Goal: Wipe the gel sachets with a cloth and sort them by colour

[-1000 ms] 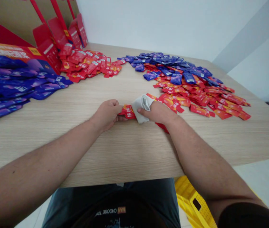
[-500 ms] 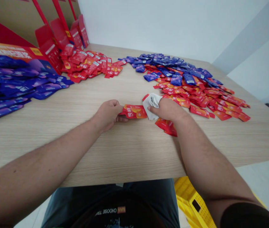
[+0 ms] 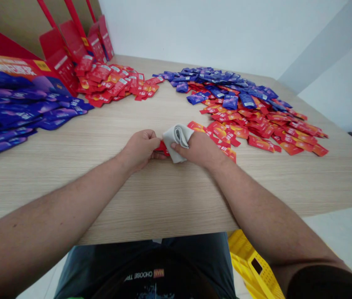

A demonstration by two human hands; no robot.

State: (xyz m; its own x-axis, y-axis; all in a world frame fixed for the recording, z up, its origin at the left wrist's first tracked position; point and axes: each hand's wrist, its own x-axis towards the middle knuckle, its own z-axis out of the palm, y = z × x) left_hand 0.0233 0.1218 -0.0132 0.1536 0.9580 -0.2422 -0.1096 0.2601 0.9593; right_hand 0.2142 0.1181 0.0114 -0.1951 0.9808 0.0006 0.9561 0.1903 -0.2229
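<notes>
While pinching the exposed end of the red sachet [image 3: 162, 146] in the left hand [image 3: 140, 150], keep that grip narrow and firm, with the sachet flat on the light wood worktop [image 3: 176, 203]. Note the sachet's position: mostly hidden beneath the folded pale grey cloth [image 3: 177, 143], just beside the left hand, with the right hand [image 3: 199, 150] closed over the cloth and pressing it down. Expect slippage from low pinch tension: smooth, light film, liable to pull free under a dragging cloth and skid across the wood. Avoid excess downward force at the right grip; risk of creasing the sachet or straining its seal. Limit cloth travel toward the far side: with too long a stroke, risk of sweeping the loose red sachets [image 3: 222, 133] just ahead of the right hand into the blue sachets [image 3: 228, 101] heaped beyond them. Guard against a hurried release for similar reasons: risk of a mix-up with the pile of red sachets [image 3: 110, 85] or the purple-blue packets [image 3: 14, 110] at far left. Take care at the worktop's near edge as well: risk of a dropped sachet falling toward the yellow plastic crate [image 3: 253, 265] below.
</notes>
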